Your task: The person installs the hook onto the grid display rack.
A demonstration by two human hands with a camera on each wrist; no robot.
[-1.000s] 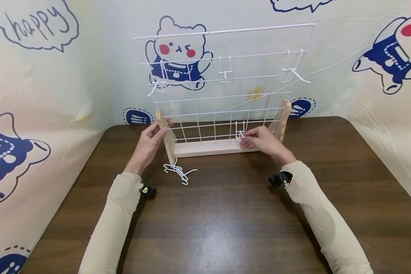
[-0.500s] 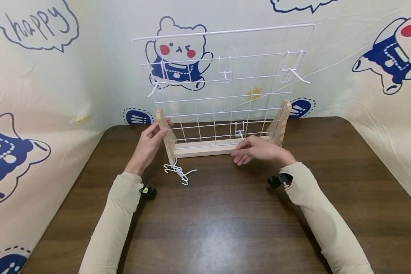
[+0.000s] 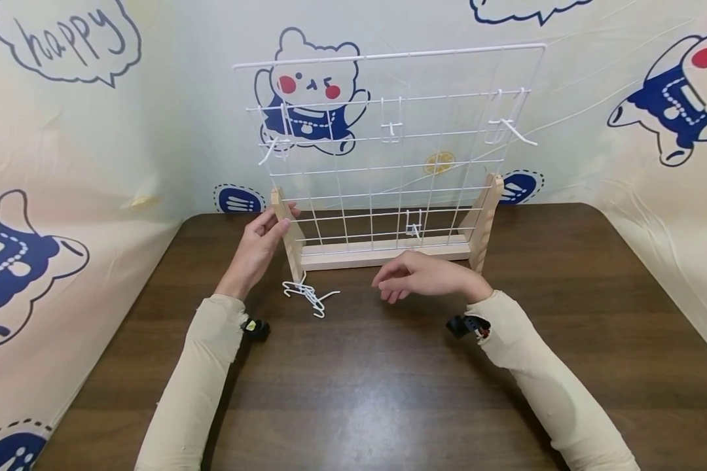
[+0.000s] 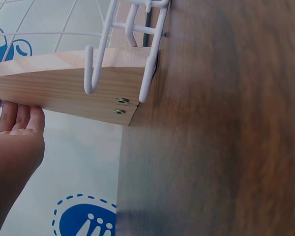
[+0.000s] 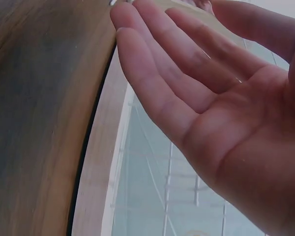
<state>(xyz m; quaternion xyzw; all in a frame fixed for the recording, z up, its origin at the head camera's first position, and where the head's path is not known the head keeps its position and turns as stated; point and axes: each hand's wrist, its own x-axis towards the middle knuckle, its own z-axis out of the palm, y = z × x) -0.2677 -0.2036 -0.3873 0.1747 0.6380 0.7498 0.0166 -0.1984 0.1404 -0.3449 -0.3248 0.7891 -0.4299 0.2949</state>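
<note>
A white wire grid rack stands upright on a pale wooden base. My left hand holds the rack's left wooden side piece, thumb in front and fingers reaching behind it. My right hand hovers before the base bar with relaxed fingers; the right wrist view shows its palm holding nothing. Several loose white wire hooks lie in a pile at the foot of the left side piece. One hook hangs low on the grid, to the right of centre.
Three more hooks hang along the upper grid, including one at the right with its prong pointing forward. A brown wooden table lies under everything. Behind stands a patterned cloth backdrop.
My right hand has let go of the low hook, which stays on the grid, and has moved left and toward me. The left hand keeps its place on the side piece.
</note>
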